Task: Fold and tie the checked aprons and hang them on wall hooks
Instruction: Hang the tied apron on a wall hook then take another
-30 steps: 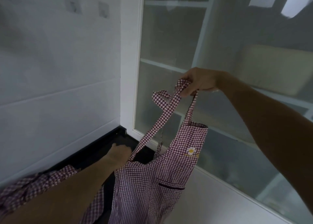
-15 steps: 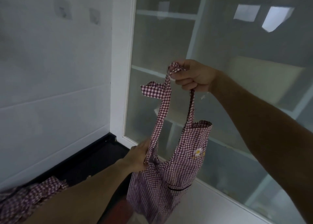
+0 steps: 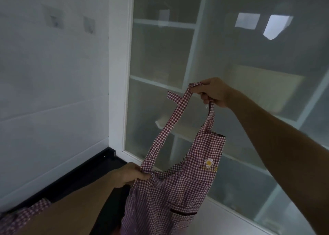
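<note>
Frosted-glass cabinet [image 3: 231, 74] fills right of view; white wall [image 3: 53, 92] left, two adhesive hooks [image 3: 53, 18] high on it. Red-checked apron [image 3: 178, 190] with daisy patch [image 3: 209, 162] hangs mid-air before cabinet. Right hand [image 3: 213, 92] grips top of neck strap [image 3: 178, 113]; left hand [image 3: 130, 174] pinches strap base at bib corner. Second checked apron [image 3: 21, 215] lies bottom left.

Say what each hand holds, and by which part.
Both hold the checked apron. The right hand grips the top of its neck strap; the left hand pinches the strap's lower end at the bib's edge.
</note>
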`<state>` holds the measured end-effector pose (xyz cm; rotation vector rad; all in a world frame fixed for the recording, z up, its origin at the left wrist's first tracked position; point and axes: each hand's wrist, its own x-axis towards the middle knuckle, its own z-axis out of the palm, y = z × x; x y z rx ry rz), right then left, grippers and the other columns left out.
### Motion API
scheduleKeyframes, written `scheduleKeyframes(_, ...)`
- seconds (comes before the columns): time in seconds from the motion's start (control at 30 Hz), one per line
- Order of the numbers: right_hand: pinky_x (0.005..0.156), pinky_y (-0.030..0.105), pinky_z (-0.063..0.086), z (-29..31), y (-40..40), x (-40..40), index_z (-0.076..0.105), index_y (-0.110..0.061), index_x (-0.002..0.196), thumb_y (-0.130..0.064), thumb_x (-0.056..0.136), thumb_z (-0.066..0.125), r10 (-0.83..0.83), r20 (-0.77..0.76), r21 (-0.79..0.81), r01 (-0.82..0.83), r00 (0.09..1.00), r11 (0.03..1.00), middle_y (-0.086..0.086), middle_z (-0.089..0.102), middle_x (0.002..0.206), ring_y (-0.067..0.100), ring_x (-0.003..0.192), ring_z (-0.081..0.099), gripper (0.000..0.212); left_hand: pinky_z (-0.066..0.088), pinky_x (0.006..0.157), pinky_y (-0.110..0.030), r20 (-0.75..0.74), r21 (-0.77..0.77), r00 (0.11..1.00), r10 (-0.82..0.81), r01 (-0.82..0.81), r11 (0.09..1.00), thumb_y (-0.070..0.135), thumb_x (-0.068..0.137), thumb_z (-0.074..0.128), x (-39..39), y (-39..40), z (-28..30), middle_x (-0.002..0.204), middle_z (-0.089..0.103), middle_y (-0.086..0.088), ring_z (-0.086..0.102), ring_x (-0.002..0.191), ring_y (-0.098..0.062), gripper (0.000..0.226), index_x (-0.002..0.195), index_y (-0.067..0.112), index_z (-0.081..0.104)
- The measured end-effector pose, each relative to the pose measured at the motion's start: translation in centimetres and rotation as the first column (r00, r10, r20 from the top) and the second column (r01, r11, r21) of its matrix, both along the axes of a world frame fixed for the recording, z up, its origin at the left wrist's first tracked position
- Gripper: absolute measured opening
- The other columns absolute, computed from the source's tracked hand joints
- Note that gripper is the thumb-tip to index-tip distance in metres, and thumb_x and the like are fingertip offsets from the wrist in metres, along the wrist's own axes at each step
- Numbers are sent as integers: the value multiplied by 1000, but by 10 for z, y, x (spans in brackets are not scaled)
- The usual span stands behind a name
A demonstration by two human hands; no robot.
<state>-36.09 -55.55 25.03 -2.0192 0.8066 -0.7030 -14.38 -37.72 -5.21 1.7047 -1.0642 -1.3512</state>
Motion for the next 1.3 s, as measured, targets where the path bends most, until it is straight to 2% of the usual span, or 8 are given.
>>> scheduleKeyframes(0.17,72,42,57,-12,-26,2,74,8,85,-22,76,83,-208,-348,-316,94,914,944,16,68,70,26,64,62,32,50,99,-39,-241,-23,963,123,-132,991,38,66,91,17,16,34,118,72,-9,68,110,-26,72,125,7,65)
scheduleKeyframes(0.33,109,32,35,-44,6,43,43,-9,145,-32,67,91,-295,-634,-583,-191,715,790,14,50,143,29,133,47,94,53,96,-36,62,-175,986,156,-143,974,35,77,82,5,19,92,101,75,-2,70,98,-21,36,105,14,73)
scheduleKeyframes(0.4,105,19,28,-64,30,58,43,-18,147,-35,72,88,-5,-633,-495,-399,774,772,1,50,144,16,132,45,89,52,98,-38,85,-234,982,166,-142,962,34,77,82,0,19,107,97,76,-2,70,97,-22,29,97,13,75)
scheduleKeyframes(0.53,109,22,31,-102,84,73,50,-27,140,-41,73,86,408,-706,-66,-628,579,776,-13,54,140,4,127,48,77,51,100,-34,107,-312,991,84,-47,949,25,78,81,-2,24,129,103,76,-6,69,103,-20,30,103,8,76)
scheduleKeyframes(0.73,79,24,49,-134,80,77,72,-22,93,-39,76,84,444,-591,-70,-592,673,803,-11,72,92,6,87,66,27,55,88,-28,398,-349,917,28,123,929,25,84,78,14,41,135,97,75,-1,69,92,-14,21,101,12,76)
scheduleKeyframes(0.9,77,26,52,-140,84,77,73,-14,91,-56,74,77,457,-526,-50,-563,717,825,-4,72,89,8,82,68,45,47,64,-20,568,-317,822,31,184,930,32,87,75,27,55,135,66,69,1,60,61,-5,29,79,4,71)
scheduleKeyframes(1.17,82,27,50,-141,77,67,77,-25,86,-46,90,65,500,-390,76,-514,773,855,-6,74,84,12,85,70,24,43,68,-21,479,-158,876,-56,149,976,51,94,56,37,83,152,55,47,3,44,57,-11,46,72,11,67)
scheduleKeyframes(1.3,89,26,49,-139,78,65,78,-25,92,-42,88,70,544,-449,77,-576,708,814,-8,75,92,9,90,70,19,44,78,-31,193,-181,977,-91,127,975,30,101,52,38,90,163,50,26,-3,43,55,-20,57,46,19,39)
